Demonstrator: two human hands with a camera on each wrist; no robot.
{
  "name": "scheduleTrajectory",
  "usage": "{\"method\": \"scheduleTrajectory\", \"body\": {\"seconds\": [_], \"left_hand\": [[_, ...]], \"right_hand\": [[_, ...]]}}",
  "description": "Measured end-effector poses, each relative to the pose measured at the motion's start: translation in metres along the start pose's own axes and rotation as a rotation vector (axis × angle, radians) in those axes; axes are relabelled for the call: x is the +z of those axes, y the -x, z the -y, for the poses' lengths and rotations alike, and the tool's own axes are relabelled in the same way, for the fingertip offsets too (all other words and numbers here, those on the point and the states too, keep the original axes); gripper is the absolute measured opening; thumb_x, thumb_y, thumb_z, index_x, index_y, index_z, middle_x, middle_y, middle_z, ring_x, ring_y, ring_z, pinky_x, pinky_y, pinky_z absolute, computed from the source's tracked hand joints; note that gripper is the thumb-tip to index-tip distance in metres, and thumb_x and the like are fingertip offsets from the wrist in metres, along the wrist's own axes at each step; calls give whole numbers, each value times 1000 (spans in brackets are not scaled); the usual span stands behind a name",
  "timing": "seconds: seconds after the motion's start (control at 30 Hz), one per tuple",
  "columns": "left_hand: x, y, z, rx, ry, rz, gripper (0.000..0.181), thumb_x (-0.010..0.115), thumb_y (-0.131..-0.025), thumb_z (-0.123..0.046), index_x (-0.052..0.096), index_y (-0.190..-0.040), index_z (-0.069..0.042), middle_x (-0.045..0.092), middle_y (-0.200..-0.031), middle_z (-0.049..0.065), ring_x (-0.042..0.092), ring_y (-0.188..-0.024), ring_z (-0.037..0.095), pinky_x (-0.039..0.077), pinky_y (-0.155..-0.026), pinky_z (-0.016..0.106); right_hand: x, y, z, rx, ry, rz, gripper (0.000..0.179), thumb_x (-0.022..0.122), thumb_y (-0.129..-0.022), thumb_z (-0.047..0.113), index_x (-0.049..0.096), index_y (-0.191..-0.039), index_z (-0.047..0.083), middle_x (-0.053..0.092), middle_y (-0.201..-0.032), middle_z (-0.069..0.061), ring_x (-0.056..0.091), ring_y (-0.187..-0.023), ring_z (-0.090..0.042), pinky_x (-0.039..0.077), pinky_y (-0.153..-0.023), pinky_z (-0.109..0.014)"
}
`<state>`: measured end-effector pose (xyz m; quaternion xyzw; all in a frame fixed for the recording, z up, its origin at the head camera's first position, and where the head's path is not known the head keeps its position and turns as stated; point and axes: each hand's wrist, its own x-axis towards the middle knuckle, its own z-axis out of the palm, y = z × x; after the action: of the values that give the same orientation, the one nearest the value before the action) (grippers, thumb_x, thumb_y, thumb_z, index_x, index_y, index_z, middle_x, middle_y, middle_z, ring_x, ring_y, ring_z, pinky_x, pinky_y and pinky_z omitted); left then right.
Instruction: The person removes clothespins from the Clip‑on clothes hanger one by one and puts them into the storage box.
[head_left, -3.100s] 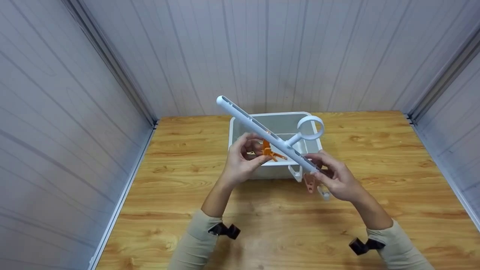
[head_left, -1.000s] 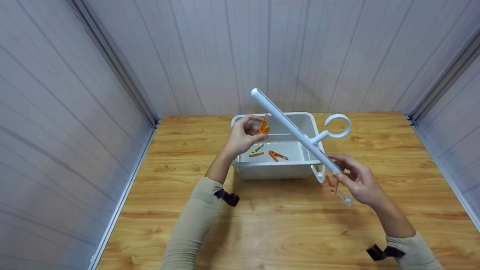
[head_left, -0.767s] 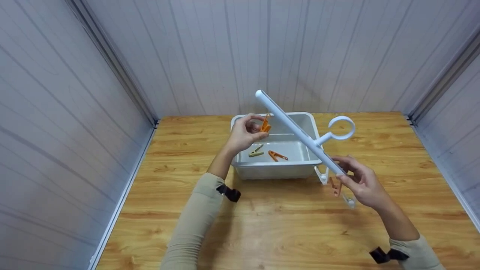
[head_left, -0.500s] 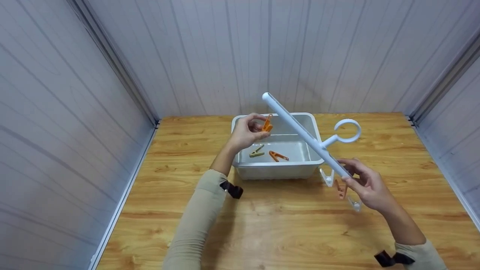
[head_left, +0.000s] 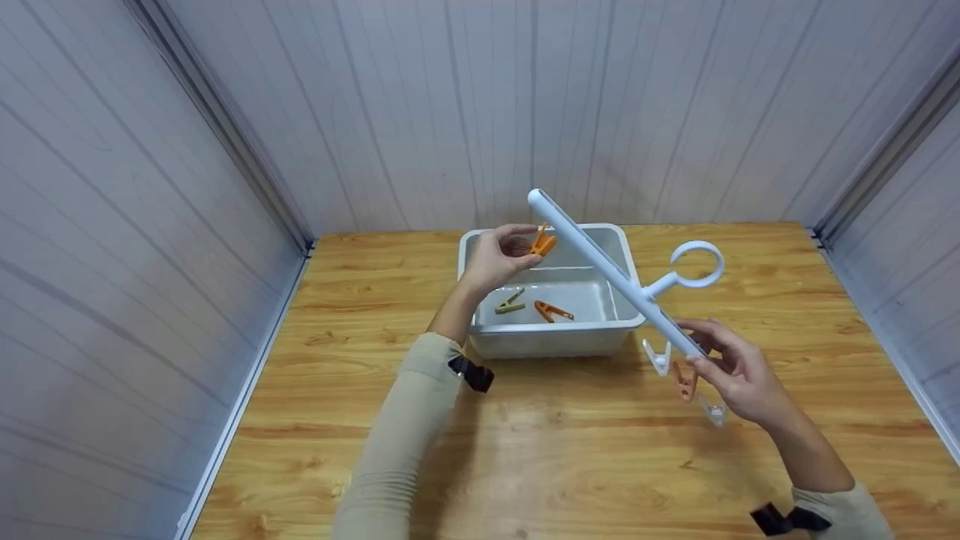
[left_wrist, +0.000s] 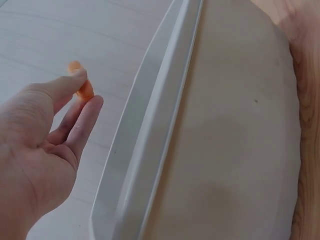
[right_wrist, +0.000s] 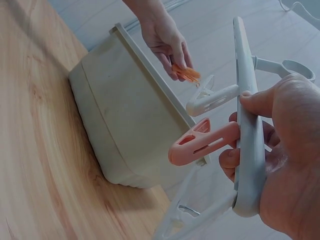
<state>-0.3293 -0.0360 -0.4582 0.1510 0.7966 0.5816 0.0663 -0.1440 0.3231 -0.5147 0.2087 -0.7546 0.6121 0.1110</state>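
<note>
My left hand [head_left: 496, 259] pinches an orange clothespin [head_left: 542, 241] between thumb and fingers above the bin. The right hand [head_left: 735, 371] grips the lower end of a white hanger bar [head_left: 592, 255], which slants up to the left with its round hook [head_left: 697, 264] toward the right. From the bar's lower half hang a white clothespin [right_wrist: 212, 97], a pink clothespin [right_wrist: 202, 142] and another white clothespin [right_wrist: 192, 215]. In the right wrist view, a gap shows between the held orange clothespin and the bar. My right fingers partly hide the bar's lower end.
A whitish plastic bin [head_left: 555, 341] stands on the wood-grain table [head_left: 555, 450] beneath the bar's upper half. Inside it lie a yellow-green clothespin [head_left: 510, 301] and an orange clothespin [head_left: 553, 310]. Pale panel walls [head_left: 480, 112] rise behind and at both sides.
The hanger has shifted to the right with my right hand. My left hand has drawn up from the bar's middle with the orange clothespin, then moved slightly right toward its upper end.
</note>
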Motion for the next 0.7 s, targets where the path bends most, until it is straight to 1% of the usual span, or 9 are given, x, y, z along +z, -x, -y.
{"method": "scheduleTrajectory", "body": {"seconds": [0.13,0.23,0.4,0.5,0.6,0.7], "left_hand": [[2,1,3,48,74,-8,65,81,-102,-2,58,-163,-8,68,-157,20,69,-144,37,60,-119,43],[3,2,5,75,98,-8,69,80,-102,0,54,-166,-8,63,-165,20,64,-151,40,57,-123,45],[2,2,7,84,108,6,69,80,-103,-1,53,-167,-7,60,-167,21,62,-153,39,56,-125,45],[0,3,8,91,117,10,69,80,-103,-1,53,-166,-6,60,-167,22,62,-154,40,55,-126,47],[-2,2,10,102,130,8,69,79,-103,0,53,-166,-4,60,-166,24,61,-154,42,54,-126,51],[-6,3,13,109,146,-1,69,79,-102,1,52,-166,-2,60,-166,25,60,-155,44,56,-125,50]], "right_hand": [[0,0,-1,0,3,1,43,59,-100,-27,62,-142,-19,75,-115,0,70,-98,-12,62,-70,-19],[0,0,-1,0,11,2,43,59,-100,-27,63,-142,-19,75,-114,1,69,-97,-10,61,-70,-19],[0,0,-1,4,7,0,42,58,-100,-27,62,-142,-20,74,-115,1,69,-99,-10,62,-72,-19],[-1,-2,1,5,11,2,43,58,-100,-27,62,-142,-20,74,-115,1,69,-100,-9,62,-71,-19],[-3,-4,3,4,18,1,43,58,-100,-27,62,-143,-19,74,-114,1,68,-99,-9,62,-72,-19],[-4,-6,5,4,23,3,43,58,-101,-26,62,-143,-19,74,-115,1,68,-99,-11,61,-73,-19]]}}
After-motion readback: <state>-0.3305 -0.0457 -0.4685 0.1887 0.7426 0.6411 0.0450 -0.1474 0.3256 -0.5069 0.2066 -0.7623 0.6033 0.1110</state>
